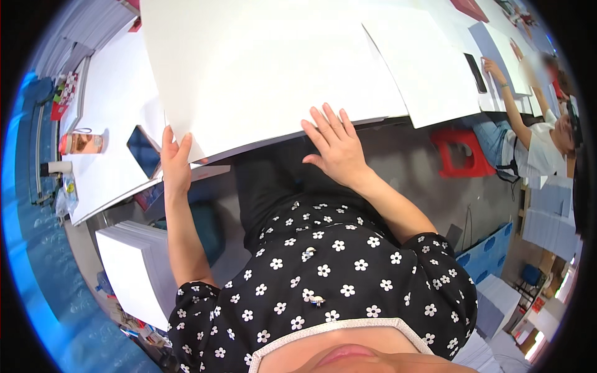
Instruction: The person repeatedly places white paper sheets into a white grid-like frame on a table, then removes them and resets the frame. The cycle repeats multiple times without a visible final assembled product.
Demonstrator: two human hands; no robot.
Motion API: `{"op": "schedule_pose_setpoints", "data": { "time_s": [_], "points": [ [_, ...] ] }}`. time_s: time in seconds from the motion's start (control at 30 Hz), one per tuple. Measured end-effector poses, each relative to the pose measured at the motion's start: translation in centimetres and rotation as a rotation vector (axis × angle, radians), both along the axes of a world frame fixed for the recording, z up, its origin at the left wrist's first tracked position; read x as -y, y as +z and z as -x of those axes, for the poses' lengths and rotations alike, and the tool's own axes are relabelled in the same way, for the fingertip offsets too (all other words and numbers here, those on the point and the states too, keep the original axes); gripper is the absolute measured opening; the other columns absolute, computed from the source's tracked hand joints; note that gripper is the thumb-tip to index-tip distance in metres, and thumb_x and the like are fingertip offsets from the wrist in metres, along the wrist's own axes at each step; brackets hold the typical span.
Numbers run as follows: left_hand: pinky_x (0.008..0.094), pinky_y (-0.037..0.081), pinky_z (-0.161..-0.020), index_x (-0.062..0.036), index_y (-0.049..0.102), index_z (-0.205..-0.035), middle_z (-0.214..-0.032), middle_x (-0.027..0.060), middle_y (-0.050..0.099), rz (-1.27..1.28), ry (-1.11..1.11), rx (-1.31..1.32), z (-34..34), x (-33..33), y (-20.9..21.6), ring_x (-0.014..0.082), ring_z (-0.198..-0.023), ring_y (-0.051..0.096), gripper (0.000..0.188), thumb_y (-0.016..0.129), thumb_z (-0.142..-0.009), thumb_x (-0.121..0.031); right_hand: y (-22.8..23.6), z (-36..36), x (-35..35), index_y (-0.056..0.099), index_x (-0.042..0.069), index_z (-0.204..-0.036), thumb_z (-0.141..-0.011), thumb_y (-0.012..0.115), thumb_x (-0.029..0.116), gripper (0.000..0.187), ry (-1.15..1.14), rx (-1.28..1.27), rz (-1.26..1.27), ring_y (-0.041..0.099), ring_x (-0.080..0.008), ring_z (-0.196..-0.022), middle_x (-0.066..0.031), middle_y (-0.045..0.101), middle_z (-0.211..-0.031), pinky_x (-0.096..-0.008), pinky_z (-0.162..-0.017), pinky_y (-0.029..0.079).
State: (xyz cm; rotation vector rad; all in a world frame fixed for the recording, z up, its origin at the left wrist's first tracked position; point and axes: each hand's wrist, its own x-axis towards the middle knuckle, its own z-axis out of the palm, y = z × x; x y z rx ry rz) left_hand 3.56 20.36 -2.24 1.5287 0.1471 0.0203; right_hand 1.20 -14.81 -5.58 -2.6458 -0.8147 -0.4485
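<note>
A large white sheet (267, 68) of paper or thin board lies over the table in front of me. My left hand (176, 165) is closed on its near left corner, thumb on top and a fingertip showing below the edge. My right hand (337, 149) rests on the sheet's near edge, fingers stretched and spread, holding nothing. To the right, a second white sheet (423, 68) lies with its near corner past the table edge. Close beside my left hand is a dark-screened phone (144, 151).
A jar (83, 143) with an orange lid stands at the table's left. A tall stack of white sheets (134, 264) is at lower left. A red stool (463, 152) stands at right. Beyond it, a co-worker's hand (494, 69) touches a grey-white board near another phone (476, 73).
</note>
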Motion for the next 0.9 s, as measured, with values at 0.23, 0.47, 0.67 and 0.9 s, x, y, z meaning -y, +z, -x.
{"op": "schedule_pose_setpoints", "data": {
  "time_s": [0.23,0.47,0.67,0.9],
  "points": [
    [0.0251,0.052,-0.051,-0.0018,0.039,-0.137,-0.104,0.0107,0.066,-0.057,0.0,-0.02,0.2,0.1,0.0,0.0122,-0.075,0.064,0.04,0.052,-0.1,-0.01,0.0,0.0,-1.8,0.049,0.026,-0.142,-0.07,0.075,0.046,0.079,0.007,0.0,0.045,0.033,-0.0359,-0.142,-0.0095,0.042,-0.15,-0.0575,-0.114,0.024],
    [0.0347,0.044,-0.092,0.0025,0.047,-0.136,-0.118,0.0115,0.062,-0.693,0.057,0.025,0.3,-0.5,0.7,0.0215,-0.108,0.057,0.046,0.062,-0.094,-0.011,-0.5,-0.1,-1.9,0.051,0.027,-0.141,-0.069,0.078,0.042,0.078,-0.012,0.035,0.068,0.034,-0.0362,-0.141,-0.0096,0.042,-0.15,-0.0576,-0.114,0.024],
    [0.0345,0.029,-0.114,0.0015,0.045,-0.142,-0.149,0.0179,0.043,-0.697,-0.005,0.188,-0.3,-2.6,-2.7,0.0284,-0.14,0.038,0.048,0.056,-0.097,-0.01,-0.7,0.0,-2.1,0.053,0.027,-0.14,-0.069,0.078,0.039,0.076,-0.013,0.047,0.069,0.035,-0.0361,-0.141,-0.0097,0.043,-0.15,-0.0568,-0.114,0.024],
    [0.0304,0.029,-0.113,0.0015,0.038,-0.147,-0.15,0.0107,0.044,-0.425,-0.075,0.032,-0.2,-2.9,-3.1,0.0185,-0.138,0.039,0.049,0.049,-0.101,-0.012,-0.6,-0.1,-2.3,0.053,0.027,-0.14,-0.068,0.08,0.036,0.077,-0.004,0.051,0.062,0.033,-0.0356,-0.142,-0.0093,0.042,-0.151,-0.0558,-0.114,0.023]
  ]
}}
